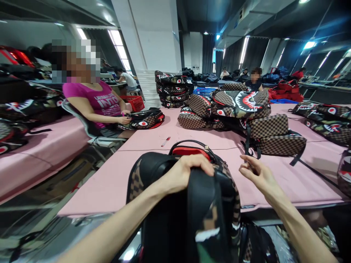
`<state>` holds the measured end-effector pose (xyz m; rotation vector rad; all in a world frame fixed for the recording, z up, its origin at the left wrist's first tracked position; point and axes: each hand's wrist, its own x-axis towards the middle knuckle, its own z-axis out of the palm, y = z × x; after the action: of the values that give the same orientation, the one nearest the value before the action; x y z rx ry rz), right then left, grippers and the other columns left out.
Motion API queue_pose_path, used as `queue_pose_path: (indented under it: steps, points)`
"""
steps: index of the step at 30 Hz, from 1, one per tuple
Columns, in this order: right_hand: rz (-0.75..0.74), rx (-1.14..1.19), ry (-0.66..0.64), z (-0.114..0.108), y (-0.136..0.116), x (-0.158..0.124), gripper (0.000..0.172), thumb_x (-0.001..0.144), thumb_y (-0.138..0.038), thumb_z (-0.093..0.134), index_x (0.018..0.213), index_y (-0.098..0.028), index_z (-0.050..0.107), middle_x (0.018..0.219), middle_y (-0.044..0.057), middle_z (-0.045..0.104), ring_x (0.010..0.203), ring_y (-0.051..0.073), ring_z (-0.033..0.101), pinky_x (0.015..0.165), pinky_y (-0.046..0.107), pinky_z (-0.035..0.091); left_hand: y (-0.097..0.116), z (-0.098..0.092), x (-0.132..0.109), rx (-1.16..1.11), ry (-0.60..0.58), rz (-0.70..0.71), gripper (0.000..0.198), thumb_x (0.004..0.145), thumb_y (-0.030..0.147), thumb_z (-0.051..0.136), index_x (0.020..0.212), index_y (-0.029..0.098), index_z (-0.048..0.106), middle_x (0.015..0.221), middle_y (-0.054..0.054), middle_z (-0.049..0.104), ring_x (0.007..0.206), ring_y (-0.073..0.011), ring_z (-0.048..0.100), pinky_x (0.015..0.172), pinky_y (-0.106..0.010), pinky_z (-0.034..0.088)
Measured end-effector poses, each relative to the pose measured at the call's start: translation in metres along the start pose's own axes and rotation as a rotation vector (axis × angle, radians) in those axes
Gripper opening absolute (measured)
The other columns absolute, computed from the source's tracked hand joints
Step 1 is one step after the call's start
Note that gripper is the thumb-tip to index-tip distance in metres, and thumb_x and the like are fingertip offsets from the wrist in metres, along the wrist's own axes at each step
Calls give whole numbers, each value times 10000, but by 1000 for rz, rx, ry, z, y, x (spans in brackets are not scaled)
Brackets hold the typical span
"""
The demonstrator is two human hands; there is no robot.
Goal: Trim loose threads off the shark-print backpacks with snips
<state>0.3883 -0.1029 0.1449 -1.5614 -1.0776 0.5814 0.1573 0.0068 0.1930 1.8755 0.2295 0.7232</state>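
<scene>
A black and brown checkered backpack (167, 204) stands at the near edge of the table, its black back panel and straps toward me. Its top handle and a strip of red lining show at the far side. My left hand (192, 170) is closed over a wide black shoulder strap (204, 204) near the top of the pack. The lower part of that strap has a camouflage and white pattern. To the right of the pack, my right hand (256, 175) is in the air above the table, fingers apart and partly curled, with nothing visible in it.
A pink-covered table (104, 182) extends ahead. Checkered backpacks with shark-mouth prints (241, 104) are heaped beyond my right hand, near a stack of camouflage bags (172, 89). A red-and-white pen (166, 141) lies mid-table. At left, a seated person (95, 98) handles another bag (145, 118).
</scene>
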Motion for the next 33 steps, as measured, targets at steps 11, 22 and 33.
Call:
queue_pose_path:
  steps: [11, 22, 33]
  points:
    - [-93, -67, -188, 12, -9, -40, 232, 761, -374, 602, 917, -210, 651, 909, 42, 671, 823, 192, 613, 669, 263, 488, 12, -7, -34, 230, -126, 251, 90, 747, 262, 679, 719, 177, 688, 739, -55, 695, 793, -159, 627, 791, -283, 471]
    - [73, 282, 12, 47, 10, -35, 290, 767, -449, 597, 936, -213, 580, 836, 13, 627, 783, 157, 569, 694, 251, 454, 30, -15, -37, 339, -291, 160, 152, 830, 191, 561, 815, 216, 710, 850, -44, 713, 1103, -227, 552, 1034, -409, 309]
    - [203, 438, -58, 62, 15, -52, 354, 794, -499, 541, 1011, -220, 529, 896, 32, 600, 831, 188, 550, 699, 274, 444, 57, -39, 18, 147, -356, -442, 266, 755, 197, 529, 987, 130, 641, 1002, -87, 669, 955, -202, 616, 856, -318, 463]
